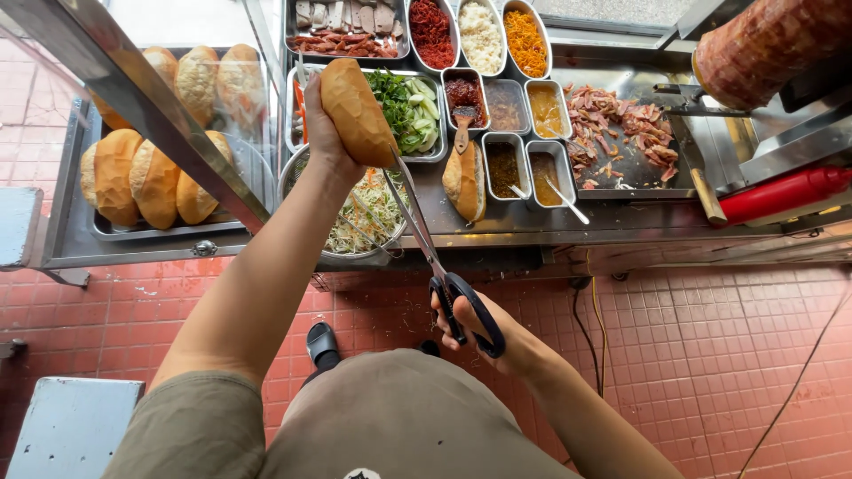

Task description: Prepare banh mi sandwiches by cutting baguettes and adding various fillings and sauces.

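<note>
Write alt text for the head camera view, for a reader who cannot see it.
A person's left hand holds up a bread roll while the right hand works black-handled scissors into its end. Behind lie a metal counter with filling trays, a split roll and more loaves.

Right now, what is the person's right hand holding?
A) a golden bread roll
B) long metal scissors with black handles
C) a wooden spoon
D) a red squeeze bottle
B: the right hand grips the black handles of the long metal scissors, whose blades reach up to the golden bread roll held in the left hand.
</note>
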